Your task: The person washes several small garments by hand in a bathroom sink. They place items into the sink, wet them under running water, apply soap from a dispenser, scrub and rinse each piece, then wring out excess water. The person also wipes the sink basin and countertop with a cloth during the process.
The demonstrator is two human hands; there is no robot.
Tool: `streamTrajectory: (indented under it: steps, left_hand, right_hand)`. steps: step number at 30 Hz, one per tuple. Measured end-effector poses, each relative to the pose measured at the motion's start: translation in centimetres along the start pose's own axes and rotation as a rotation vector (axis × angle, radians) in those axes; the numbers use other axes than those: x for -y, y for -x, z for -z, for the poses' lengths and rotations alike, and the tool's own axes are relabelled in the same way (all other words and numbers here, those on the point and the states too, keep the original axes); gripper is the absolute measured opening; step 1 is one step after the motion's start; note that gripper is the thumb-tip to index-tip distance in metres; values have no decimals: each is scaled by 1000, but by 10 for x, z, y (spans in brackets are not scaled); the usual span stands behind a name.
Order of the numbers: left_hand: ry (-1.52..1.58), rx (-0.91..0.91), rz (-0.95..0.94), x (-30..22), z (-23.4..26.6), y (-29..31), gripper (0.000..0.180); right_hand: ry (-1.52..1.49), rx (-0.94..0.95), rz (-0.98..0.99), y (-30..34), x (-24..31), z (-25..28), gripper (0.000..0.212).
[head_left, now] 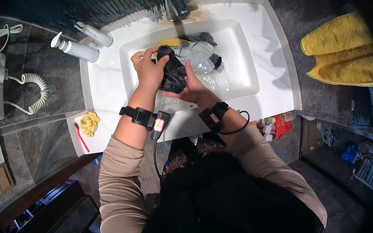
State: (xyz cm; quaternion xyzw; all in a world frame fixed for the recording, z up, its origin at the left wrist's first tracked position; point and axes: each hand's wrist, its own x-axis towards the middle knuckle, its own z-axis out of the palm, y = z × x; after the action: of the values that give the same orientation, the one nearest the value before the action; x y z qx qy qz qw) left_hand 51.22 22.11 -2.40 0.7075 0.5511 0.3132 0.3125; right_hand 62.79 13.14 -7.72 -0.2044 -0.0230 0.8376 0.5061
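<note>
Over the white sink (248,66) I hold a wet, bunched black garment (173,75); its exact kind is not clear. My left hand (147,69) grips its upper end between thumb and fingers. Lower down, the garment lies against the palm of my right hand (191,88), whose thumb points up and whose fingers curve beneath it. Behind my hands, a light grey garment (195,52) lies in the water. A yellow cloth (174,42) and a dark grey cloth (202,38) are bunched at the sink's far side. My left hand partly hides the yellow cloth.
A dark metal faucet (177,4) overhangs the sink's back edge. White pump bottles (78,50) stand at the far left. A red toothbrush (82,138) and crumpled yellow cloth (90,124) lie on the left ledge. Yellow towels (340,45) hang at right.
</note>
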Motion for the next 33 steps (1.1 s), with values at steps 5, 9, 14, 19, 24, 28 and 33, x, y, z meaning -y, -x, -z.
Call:
streamTrajectory:
  steps: [5, 9, 14, 19, 24, 28, 33]
  left_hand:
    - [67, 264, -325, -7, 17, 41, 34]
    - [-38, 414, -481, -1, 25, 58, 40]
    - [288, 411, -284, 25, 32, 47, 12]
    - [344, 132, -264, 31, 14, 43, 23]
    - [648, 390, 8, 30, 22, 27, 54]
    - [756, 674, 152, 34, 26, 21, 64]
    - [744, 648, 253, 45, 21, 18, 45]
  right_hand:
    - [0, 128, 56, 2, 8, -3, 79]
    - [120, 97, -4, 5, 8, -4, 53]
    - [60, 27, -137, -3, 6, -11, 25]
    - [-182, -98, -164, -13, 1, -26, 25]
    - [-63, 55, -269, -11, -4, -29, 35]
    - [7, 161, -391, -14, -6, -19, 59]
    - [-36, 155, -367, -21, -16, -9, 61]
